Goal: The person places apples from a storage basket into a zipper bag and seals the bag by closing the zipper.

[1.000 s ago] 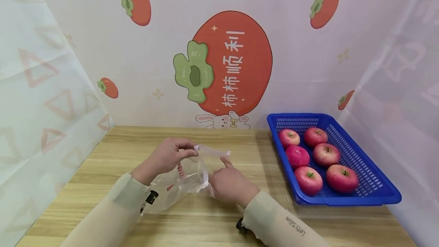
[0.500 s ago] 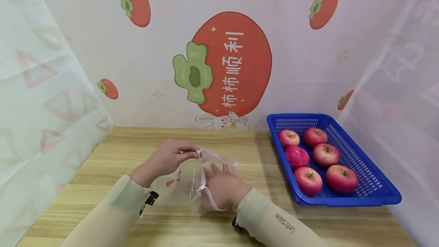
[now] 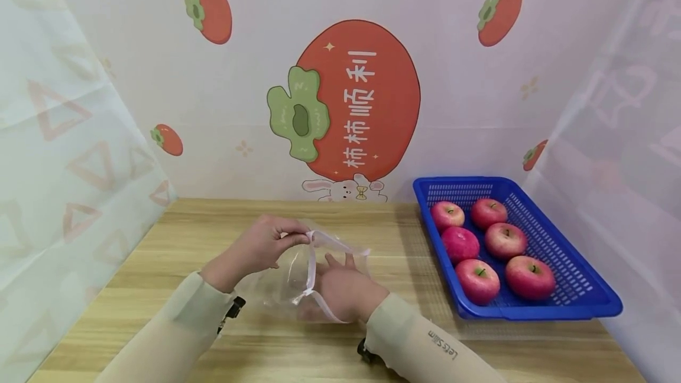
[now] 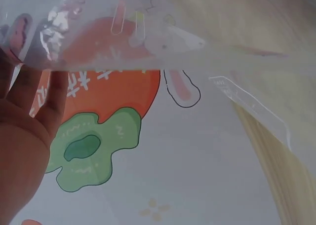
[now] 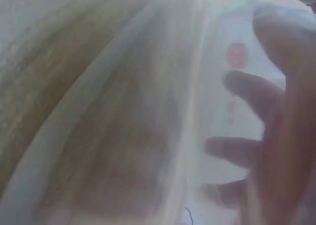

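A clear plastic bag (image 3: 281, 289) with a pale band round its mouth lies on its side over the wooden table, mouth facing right. At the top of that band, my left hand (image 3: 260, 247) pinches the rim between thumb and fingers. My right hand (image 3: 346, 289) reaches into the mouth, fingers straight and spread against the film. In the right wrist view, the fingers (image 5: 247, 153) show hazily through the plastic. Film also spans the top of the left wrist view, over the fingers of the left hand (image 4: 22, 151).
To the right stands a blue plastic basket (image 3: 558, 311) with several red apples (image 3: 506, 240) in it. White cloth with printed persimmons (image 3: 372, 99) walls off the back and sides. Wooden tabletop (image 3: 175, 241) extends left of and behind the bag.
My right hand has gone from the outer edge of the mouth into the bag, its fingers spreading and widening the opening. My left hand keeps its pinch on the rim, nearly still.
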{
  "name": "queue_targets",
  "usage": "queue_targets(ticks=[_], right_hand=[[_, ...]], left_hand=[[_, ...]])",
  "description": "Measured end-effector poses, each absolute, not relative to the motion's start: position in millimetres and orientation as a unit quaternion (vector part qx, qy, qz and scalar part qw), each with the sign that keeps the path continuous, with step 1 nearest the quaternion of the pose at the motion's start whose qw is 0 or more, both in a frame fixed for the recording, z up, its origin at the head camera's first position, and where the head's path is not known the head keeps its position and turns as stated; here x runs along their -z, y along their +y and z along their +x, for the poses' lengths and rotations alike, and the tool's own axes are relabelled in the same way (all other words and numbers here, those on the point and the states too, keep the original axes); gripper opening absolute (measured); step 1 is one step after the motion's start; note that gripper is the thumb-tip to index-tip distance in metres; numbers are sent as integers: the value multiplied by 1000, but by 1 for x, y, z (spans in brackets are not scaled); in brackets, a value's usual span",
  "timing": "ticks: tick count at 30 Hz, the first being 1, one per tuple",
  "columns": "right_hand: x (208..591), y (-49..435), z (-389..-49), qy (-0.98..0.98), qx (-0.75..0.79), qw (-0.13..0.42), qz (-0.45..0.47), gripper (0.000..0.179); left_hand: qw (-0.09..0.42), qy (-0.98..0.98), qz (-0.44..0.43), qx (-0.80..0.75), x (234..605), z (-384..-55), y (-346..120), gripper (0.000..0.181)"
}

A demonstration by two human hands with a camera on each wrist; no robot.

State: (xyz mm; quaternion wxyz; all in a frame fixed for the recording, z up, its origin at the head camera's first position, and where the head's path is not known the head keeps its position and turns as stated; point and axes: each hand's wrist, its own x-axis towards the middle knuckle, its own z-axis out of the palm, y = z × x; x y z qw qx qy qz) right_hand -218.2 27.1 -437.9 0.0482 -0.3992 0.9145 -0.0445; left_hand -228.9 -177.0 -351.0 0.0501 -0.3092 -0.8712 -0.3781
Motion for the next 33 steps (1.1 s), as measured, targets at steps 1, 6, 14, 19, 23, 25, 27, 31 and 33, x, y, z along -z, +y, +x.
queue_targets(ticks=[1,6,14,19,23,25,27,31,33], right_hand=[[438,27,-217,915,46,53,-398,66],[440,28,-214,919,63,93,-378,75],[431,30,-217,899,75,10,-432,55],[410,39,-214,883,134,22,-449,52],[408,46,-209,892,108,70,-433,61],[411,48,-207,895,78,77,-433,65],[415,50,-205,893,61,76,-439,66],[420,51,-205,889,54,73,-449,65],[420,51,-205,888,57,75,-450,66]], left_hand=[[52,-872,-310,376,350,-228,-177,4],[66,-866,-325,373,345,-227,-179,4],[51,-879,-328,343,349,-230,-183,14],[65,-884,-322,334,352,-233,-190,24],[49,-884,-281,369,353,-234,-198,15],[51,-881,-269,386,352,-235,-201,12],[72,-880,-272,384,351,-236,-204,10],[137,-879,-294,350,348,-237,-209,7],[149,-878,-298,345,348,-237,-211,7]])
